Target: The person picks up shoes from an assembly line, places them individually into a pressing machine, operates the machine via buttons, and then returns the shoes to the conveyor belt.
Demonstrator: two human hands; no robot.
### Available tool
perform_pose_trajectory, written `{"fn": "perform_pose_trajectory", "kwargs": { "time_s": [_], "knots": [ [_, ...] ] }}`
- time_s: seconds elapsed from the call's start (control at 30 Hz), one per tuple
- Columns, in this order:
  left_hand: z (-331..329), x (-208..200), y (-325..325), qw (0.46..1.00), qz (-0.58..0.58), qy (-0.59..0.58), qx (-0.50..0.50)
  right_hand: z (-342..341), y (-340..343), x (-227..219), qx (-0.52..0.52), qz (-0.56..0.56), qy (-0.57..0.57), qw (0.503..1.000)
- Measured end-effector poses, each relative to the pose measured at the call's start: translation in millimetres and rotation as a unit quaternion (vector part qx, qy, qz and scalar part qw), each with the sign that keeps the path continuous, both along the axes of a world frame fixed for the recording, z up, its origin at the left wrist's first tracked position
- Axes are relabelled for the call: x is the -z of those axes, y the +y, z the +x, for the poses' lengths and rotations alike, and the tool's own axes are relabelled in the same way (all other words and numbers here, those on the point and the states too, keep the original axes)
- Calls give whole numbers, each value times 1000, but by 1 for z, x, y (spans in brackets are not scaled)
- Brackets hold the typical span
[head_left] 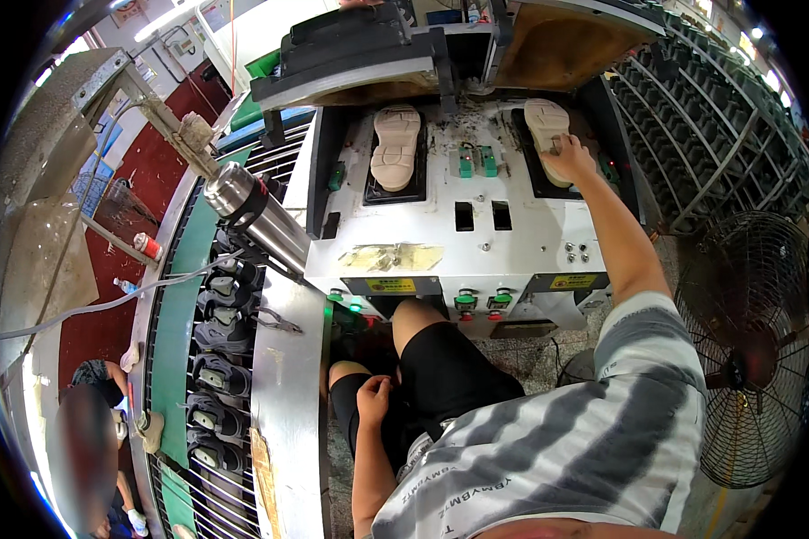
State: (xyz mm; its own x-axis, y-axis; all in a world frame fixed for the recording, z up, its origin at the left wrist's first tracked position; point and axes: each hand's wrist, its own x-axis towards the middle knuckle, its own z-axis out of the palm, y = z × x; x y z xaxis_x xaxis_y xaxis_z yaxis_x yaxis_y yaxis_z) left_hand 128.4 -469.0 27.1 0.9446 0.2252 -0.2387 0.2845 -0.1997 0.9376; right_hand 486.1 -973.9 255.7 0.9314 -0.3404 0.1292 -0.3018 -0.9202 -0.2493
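Observation:
Two cream shoe soles rest on black recessed pads of a white machine. The right shoe sole [546,117] lies under my right hand [570,162], whose thumb and fingers grip its near half. The left shoe sole [395,148] lies untouched on its black pad [411,194]. My left hand [375,401] is low over my lap beside my thigh, fingers curled closed, with nothing visible in it. Above the pads, the left lid [355,76] and the right lid [573,47] of the machine stand raised.
At left, a conveyor [173,359] carries several dark shoes [220,373]. Pliers [279,321] lie on its metal edge near a steel thermos [247,202]. A large fan [751,346] and a rack [719,126] stand at right. Another person [99,373] is at far left.

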Motion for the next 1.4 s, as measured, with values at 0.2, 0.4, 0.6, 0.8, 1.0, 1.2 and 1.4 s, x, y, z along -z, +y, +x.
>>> {"fn": "perform_pose_trajectory", "kwargs": {
  "time_s": [0.2, 0.4, 0.6, 0.8, 1.0, 1.2, 1.4],
  "knots": [
    [28, 12, -39, 999, -25, -3, 41, -90, -30, 61, -147, 53, -276, 948],
    [96, -31, -181, 927, 31, -90, 362, -255, -54, 175, 225, 480, -477, 701],
    [148, -12, -273, 930, -22, -122, 347, -263, -79, 160, 254, 839, -219, 429],
    [131, -23, -228, 946, -8, 11, 325, -309, -65, 267, 88, 559, -71, 822],
    [110, 18, -108, 986, 45, -86, 133, -275, 177, 134, -401, 321, -120, 850],
    [91, 24, -16, 956, -237, 112, -131, -131, 289, 73, -381, 239, -305, 839],
    [101, 4, 7, 875, -444, 55, -187, 70, 327, 36, -150, 79, -210, 963]
  ]
}}
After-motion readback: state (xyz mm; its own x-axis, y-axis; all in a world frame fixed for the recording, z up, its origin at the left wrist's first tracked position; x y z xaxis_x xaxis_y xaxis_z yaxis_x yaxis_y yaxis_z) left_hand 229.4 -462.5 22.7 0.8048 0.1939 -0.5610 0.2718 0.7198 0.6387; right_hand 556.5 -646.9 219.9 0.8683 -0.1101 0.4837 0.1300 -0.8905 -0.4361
